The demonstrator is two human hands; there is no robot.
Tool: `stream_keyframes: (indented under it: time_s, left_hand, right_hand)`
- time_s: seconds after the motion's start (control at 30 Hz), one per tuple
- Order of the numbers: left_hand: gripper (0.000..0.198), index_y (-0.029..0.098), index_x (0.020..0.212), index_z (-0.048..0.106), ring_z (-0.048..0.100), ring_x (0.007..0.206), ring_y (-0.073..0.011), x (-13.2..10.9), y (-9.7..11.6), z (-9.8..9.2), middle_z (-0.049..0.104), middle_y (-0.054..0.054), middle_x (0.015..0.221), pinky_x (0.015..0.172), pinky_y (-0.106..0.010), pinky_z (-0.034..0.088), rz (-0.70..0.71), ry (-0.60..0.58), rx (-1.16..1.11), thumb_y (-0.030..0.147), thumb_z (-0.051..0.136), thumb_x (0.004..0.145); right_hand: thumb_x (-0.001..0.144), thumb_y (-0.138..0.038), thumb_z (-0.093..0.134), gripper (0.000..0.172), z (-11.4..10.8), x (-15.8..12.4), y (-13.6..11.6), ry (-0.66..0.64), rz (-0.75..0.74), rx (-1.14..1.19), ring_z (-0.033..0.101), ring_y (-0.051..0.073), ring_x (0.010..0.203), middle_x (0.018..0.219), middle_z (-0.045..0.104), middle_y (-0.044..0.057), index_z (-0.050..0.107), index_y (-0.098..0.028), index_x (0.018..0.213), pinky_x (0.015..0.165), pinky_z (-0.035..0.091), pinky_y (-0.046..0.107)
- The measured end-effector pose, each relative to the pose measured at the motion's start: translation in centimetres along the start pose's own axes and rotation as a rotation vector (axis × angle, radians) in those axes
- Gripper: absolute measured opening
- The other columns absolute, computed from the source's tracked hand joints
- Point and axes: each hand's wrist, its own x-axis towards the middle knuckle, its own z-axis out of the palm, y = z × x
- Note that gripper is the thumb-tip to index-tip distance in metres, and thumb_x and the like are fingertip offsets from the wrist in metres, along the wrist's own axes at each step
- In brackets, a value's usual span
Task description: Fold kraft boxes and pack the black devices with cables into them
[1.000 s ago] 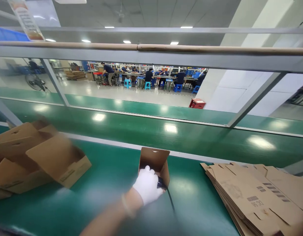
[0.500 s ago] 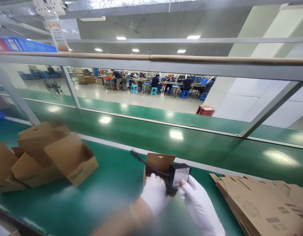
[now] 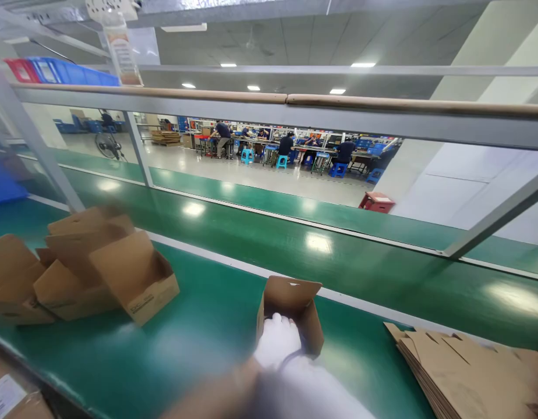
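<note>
The small brown box (image 3: 310, 330) sits upright on the green bench (image 3: 208, 302), near the far edge, btw. the made-up boxes (image 3: 77, 288) at the left end and the pile of flat card (image 3: 456, 375) at the right. Its top is open & the back flap stands up.

L hand (image 3: 278, 340), in a white glove, dips into the box at the front w/ its fingers bent. Can't tell if it grips anything, b/c the glove hides what's under it. R hand (image 3: 301, 369) is a white blur at the box's front, near L hand; can't tell if it's closed on smth.

My guess: the card is light & a bit stiff, but thin, so a hard squeeze could dent it. Best to hold it by the two side walls, low down; the flap prob. bends too easily.

The bench top is smooth & shiny, w/ a white strip (image 3: 234, 263) along the far edge, so the box may slide if bumped. Past that: another green top, a red stool (image 3: 377, 202), then ppl (image 3: 285, 144) working at far tables, under bright ceiling lights (image 3: 337, 91).
</note>
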Motion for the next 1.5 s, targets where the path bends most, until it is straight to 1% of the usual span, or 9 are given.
stream_keyframes:
  time_s: [0.2,0.37,0.47,0.7,0.93,1.07,1.17,1.33,1.5]
  left_hand:
    - [0.063,0.002,0.135,0.041,0.054,0.101,-0.0343,-1.3,0.6,-2.1,0.059,-0.021,0.112,0.080,-0.044,0.047,-0.031,-0.015,-0.027,0.039,0.049,0.085]
    - [0.088,0.003,0.142,0.030,0.051,0.109,-0.0360,-1.7,1.3,-3.2,0.047,-0.024,0.135,0.089,-0.047,0.048,-0.099,-0.042,-0.049,0.053,0.061,0.077]
    - [0.096,-0.003,0.142,0.026,0.052,0.107,-0.0364,-1.6,1.5,-3.3,0.040,-0.027,0.140,0.086,-0.046,0.050,-0.093,-0.045,-0.022,0.052,0.065,0.075]
    - [0.066,0.005,0.134,0.044,0.056,0.099,-0.0359,-1.7,1.5,-3.8,0.055,-0.024,0.121,0.079,-0.047,0.052,-0.045,-0.012,-0.067,0.041,0.058,0.080]
    - [0.060,0.006,0.136,0.039,0.050,0.119,-0.0371,-4.9,1.0,-2.4,0.050,-0.025,0.132,0.095,-0.047,0.048,-0.045,0.111,-0.208,0.030,0.051,0.083]
    - [0.056,0.018,0.135,0.041,0.050,0.120,-0.0342,-7.8,-2.3,-2.0,0.054,-0.017,0.130,0.097,-0.048,0.047,0.289,0.339,-0.267,0.032,0.054,0.083]
    - [0.081,0.022,0.145,0.022,0.036,0.132,-0.0359,-7.5,-6.4,-1.0,0.039,-0.015,0.144,0.109,-0.050,0.036,0.214,0.511,-0.437,0.037,0.064,0.077]
    - [0.122,0.017,0.148,0.008,0.021,0.139,-0.0409,-2.8,-10.5,0.7,0.019,-0.019,0.153,0.114,-0.056,0.021,0.200,0.126,-0.871,0.039,0.082,0.053]
    - [0.097,0.018,0.138,0.029,0.045,0.124,-0.0326,-0.7,-8.5,-1.0,0.046,-0.013,0.135,0.107,-0.046,0.036,0.390,0.190,-1.108,0.019,0.076,0.053]
  right_hand:
    - [0.083,-0.034,0.049,0.033,-4.3,-0.2,0.0,0.094,0.128,-0.014,0.063,0.026,0.097,0.108,0.067,0.004,0.061,-0.029,0.113,0.084,0.052,0.038]
    - [0.085,-0.049,0.046,0.047,-4.0,2.0,2.7,0.628,0.297,0.156,0.066,0.025,0.085,0.104,0.069,0.009,0.054,-0.018,0.120,0.079,0.055,0.035]
    - [0.092,-0.033,0.039,0.038,-2.2,2.7,4.1,0.740,0.106,-0.247,0.061,0.026,0.104,0.121,0.062,0.011,0.051,-0.016,0.124,0.091,0.049,0.036]
    - [0.085,-0.001,0.037,0.041,-0.4,4.9,2.0,0.178,0.098,-1.059,0.064,0.025,0.070,0.100,0.063,0.015,0.056,-0.015,0.119,0.054,0.049,0.033]
    - [0.082,-0.001,0.040,0.025,0.8,8.8,2.3,-0.027,0.115,-0.955,0.066,0.030,0.080,0.086,0.065,0.018,0.062,-0.010,0.089,0.065,0.052,0.037]
    - [0.082,-0.006,0.041,0.033,-0.5,6.7,4.0,-0.099,0.040,-0.832,0.066,0.024,0.086,0.102,0.066,0.013,0.058,-0.015,0.109,0.072,0.052,0.034]
    - [0.081,-0.011,0.042,0.048,-1.1,4.9,4.6,-0.155,-0.008,-0.726,0.064,0.022,0.097,0.121,0.060,0.009,0.047,-0.023,0.127,0.078,0.051,0.031]
    - [0.077,-0.015,0.048,0.045,-1.2,6.3,4.2,-0.238,0.076,-0.637,0.064,0.031,0.096,0.116,0.062,0.016,0.051,-0.017,0.122,0.079,0.049,0.040]
    - [0.082,-0.026,0.045,0.034,-3.5,9.9,2.9,-0.418,-0.002,-0.633,0.067,0.033,0.081,0.099,0.068,0.015,0.057,-0.016,0.112,0.067,0.049,0.041]
